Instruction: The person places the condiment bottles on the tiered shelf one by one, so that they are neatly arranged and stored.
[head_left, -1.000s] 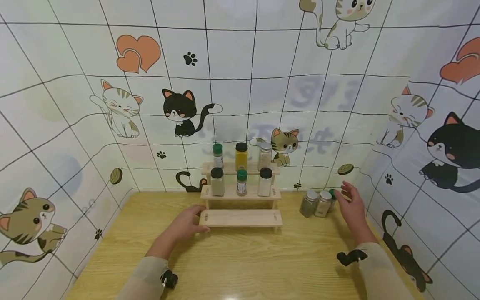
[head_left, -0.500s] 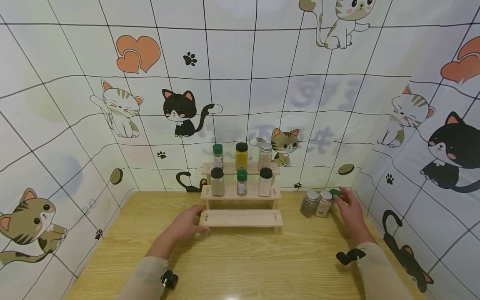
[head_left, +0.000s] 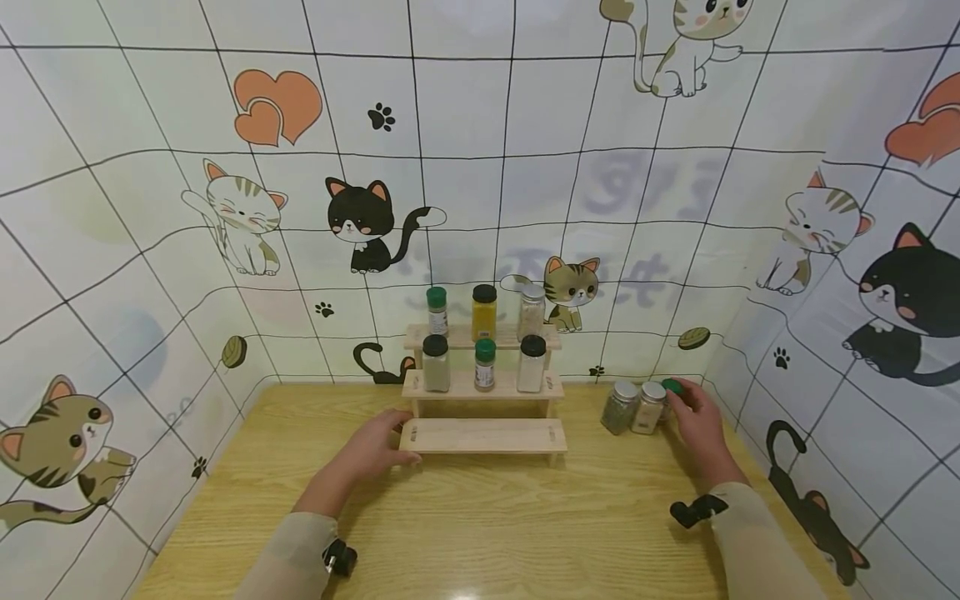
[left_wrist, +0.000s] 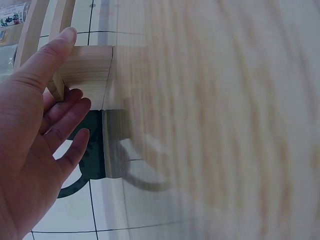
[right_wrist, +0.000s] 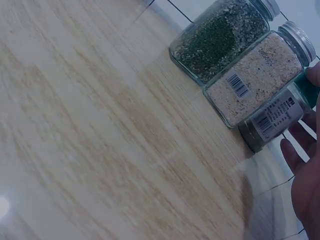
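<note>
My left hand grips the left end of the lowest step of a three-tier wooden spice rack; in the left wrist view the thumb lies over the wood and the fingers curl behind it. At the right, my right hand pinches the green cap of a small labelled spice jar, which stands upright on the table. Close beside that jar are a glass jar of pale flakes and a glass jar of dark green herbs, both with silver lids. The right fingertips are partly cut off in the right wrist view.
Three jars, among them a yellow one, stand on the rack's top tier. The middle tier holds a small green-capped jar between two black-capped jars. A cat-print wall sheet rises right behind the table.
My right hand has come down and slightly left onto the green-capped jar, and its thumb and fingers have closed on the cap. The left hand stays on the rack.
</note>
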